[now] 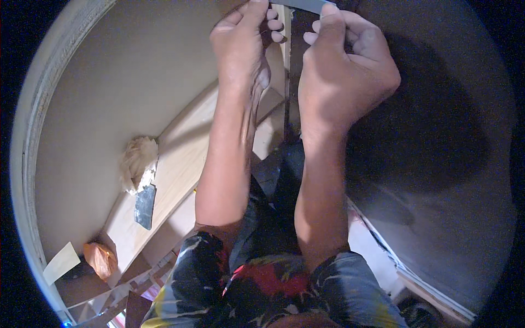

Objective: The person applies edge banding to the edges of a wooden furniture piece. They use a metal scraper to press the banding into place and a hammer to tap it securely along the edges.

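A thin, flat grey strip (pixel 302 5) spans between my two raised hands at the top edge of the view, slightly bowed. My left hand (pixel 240 46) is closed at its left end, the fingertips partly cut off by the picture's edge. With thumb and bent fingers, my right hand (pixel 350 65) pinches the right end. Just beyond the hands runs a narrow upright edge (pixel 286 33) where a pale panel meets a dark one. What the strip is made of cannot be made out.
Left of my forearms, a pale wooden board (pixel 180 158) bears a crumpled whitish bundle (pixel 139 159) and a dark flat blade-like piece (pixel 145 206) with white smears. An orange plastic bag (pixel 100 260) and a pale sheet (pixel 62 263) lie lower left. A dark panel (pixel 432 136) stands at right.
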A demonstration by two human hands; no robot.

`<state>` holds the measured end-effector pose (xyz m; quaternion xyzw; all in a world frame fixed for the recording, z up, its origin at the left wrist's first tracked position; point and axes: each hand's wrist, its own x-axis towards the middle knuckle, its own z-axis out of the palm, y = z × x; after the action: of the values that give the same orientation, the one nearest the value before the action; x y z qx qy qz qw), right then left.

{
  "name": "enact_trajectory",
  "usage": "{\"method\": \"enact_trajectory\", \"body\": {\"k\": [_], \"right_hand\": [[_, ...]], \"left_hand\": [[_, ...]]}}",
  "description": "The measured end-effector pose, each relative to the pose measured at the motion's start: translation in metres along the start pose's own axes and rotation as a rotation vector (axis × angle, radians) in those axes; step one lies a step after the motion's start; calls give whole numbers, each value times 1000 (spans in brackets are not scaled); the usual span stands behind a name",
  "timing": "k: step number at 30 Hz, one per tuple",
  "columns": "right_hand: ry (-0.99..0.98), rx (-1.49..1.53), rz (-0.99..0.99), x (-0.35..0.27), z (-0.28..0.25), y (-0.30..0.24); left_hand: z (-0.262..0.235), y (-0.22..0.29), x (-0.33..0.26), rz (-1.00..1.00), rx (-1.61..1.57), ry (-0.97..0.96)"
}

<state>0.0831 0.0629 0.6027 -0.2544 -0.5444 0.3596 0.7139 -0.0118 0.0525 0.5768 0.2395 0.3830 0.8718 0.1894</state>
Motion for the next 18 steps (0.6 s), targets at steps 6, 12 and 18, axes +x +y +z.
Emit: {"method": "enact_trajectory", "body": {"k": [6,12,18], "right_hand": [[-36,48,-9,0,-11,32],[-34,60,-42,4,-11,28],[-65,-125,-206,10,-9,-6]], "left_hand": [[8,6,-6,5,7,-14],[11,3,-6,25,39,18],[4,8,-1,-18,43,12]]}}
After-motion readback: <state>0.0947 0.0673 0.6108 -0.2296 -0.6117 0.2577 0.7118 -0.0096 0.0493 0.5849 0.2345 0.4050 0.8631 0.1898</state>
